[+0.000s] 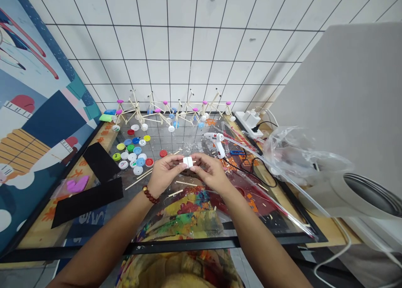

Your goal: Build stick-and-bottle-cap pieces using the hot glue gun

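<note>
White bottle caps (187, 162), seemingly two put face to face with a thin seam between them, are pinched between both hands above the glass tabletop. My left hand (163, 173), with a beaded bracelet at the wrist, grips the left side with thumb and fingertips. From the other side my right hand (211, 172) holds the same caps in a pinch. Just beyond the left fingers lies a red cap (163, 153). A white glue gun (216, 143) rests behind my right hand. Thin wooden sticks (186, 183) lie below the hands.
Loose coloured caps (137, 150) cover the left of the table. Stick-and-cap figures (176, 112) line the tiled wall. Black strips (88, 200) and pink clay (77, 184) lie left. Clear glue sticks (279, 210), a plastic bag (292, 149) and a power strip (251, 122) are right.
</note>
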The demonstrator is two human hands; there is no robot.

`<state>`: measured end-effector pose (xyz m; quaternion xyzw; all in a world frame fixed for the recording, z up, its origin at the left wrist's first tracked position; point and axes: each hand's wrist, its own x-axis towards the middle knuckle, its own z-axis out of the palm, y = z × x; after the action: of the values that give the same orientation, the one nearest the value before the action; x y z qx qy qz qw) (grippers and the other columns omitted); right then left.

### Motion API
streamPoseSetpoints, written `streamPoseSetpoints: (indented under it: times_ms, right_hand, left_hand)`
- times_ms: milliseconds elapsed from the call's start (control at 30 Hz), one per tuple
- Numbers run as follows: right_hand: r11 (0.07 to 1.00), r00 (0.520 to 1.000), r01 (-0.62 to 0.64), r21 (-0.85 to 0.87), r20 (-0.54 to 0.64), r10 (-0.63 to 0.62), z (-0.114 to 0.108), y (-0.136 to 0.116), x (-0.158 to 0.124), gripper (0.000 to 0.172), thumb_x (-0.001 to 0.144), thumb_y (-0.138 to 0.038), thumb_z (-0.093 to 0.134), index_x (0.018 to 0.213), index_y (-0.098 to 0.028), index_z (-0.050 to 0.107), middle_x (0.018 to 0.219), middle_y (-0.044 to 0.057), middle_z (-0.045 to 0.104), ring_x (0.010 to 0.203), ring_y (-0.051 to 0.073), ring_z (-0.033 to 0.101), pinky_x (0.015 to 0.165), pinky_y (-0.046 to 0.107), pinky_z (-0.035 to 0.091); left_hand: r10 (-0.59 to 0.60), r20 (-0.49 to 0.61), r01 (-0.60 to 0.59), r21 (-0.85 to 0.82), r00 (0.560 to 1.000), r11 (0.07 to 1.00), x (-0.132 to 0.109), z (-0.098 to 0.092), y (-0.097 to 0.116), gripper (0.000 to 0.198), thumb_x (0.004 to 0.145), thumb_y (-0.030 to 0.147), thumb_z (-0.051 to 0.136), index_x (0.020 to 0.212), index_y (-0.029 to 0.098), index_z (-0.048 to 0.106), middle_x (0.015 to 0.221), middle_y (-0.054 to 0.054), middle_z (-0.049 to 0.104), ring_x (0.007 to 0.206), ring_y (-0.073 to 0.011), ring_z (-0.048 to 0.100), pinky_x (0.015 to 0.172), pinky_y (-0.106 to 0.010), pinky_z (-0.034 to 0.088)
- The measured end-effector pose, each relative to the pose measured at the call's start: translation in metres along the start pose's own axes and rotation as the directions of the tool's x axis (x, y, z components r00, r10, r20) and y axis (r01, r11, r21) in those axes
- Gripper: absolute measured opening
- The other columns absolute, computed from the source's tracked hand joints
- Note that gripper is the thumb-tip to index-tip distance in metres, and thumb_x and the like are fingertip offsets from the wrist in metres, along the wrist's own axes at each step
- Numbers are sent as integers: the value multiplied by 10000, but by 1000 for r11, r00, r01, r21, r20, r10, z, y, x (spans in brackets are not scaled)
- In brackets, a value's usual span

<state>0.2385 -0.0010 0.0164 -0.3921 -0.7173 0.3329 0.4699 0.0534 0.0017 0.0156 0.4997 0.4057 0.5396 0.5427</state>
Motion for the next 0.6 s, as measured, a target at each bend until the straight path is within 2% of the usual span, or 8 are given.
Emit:
streamPoseSetpoints:
  times_ms: [300, 500, 600]
  right_hand:
    - [992, 997, 82, -92, 1, -82, 2, 0, 0, 206, 864, -276, 632, 1056, -203, 640, 938, 43, 716, 802, 167, 659, 778, 304, 531]
    - [989, 998, 69, -132, -4, -70, 4, 3, 0, 221, 872, -316, 636, 1063, -209, 658, 926, 47, 726, 804, 176, 666, 780, 316, 528]
    - [991, 998, 68, -117, -2, -69, 3, 3, 1, 272, 868, -346, 657, 1107, -216, 670, 962, 57, 725, 835, 183, 669, 800, 327, 527]
  left_hand:
    - [0, -13, -1, -17, 1000, 1000, 0, -1, -6, 305, 664, 303, 836, 919, 161, 747, 904, -59, 760, 798, -162, 680, 770, -290, 545]
    - [-41, -13, 40, -30, 999, 999, 0, 1, -5, 320, 666, 333, 832, 912, 149, 743, 861, -63, 757, 741, -161, 679, 726, -292, 557]
    - [-86, -31, 83, -97, 996, 992, 1, 2, -2, 340, 638, 339, 850, 885, 140, 727, 822, -51, 744, 703, -153, 676, 714, -299, 562]
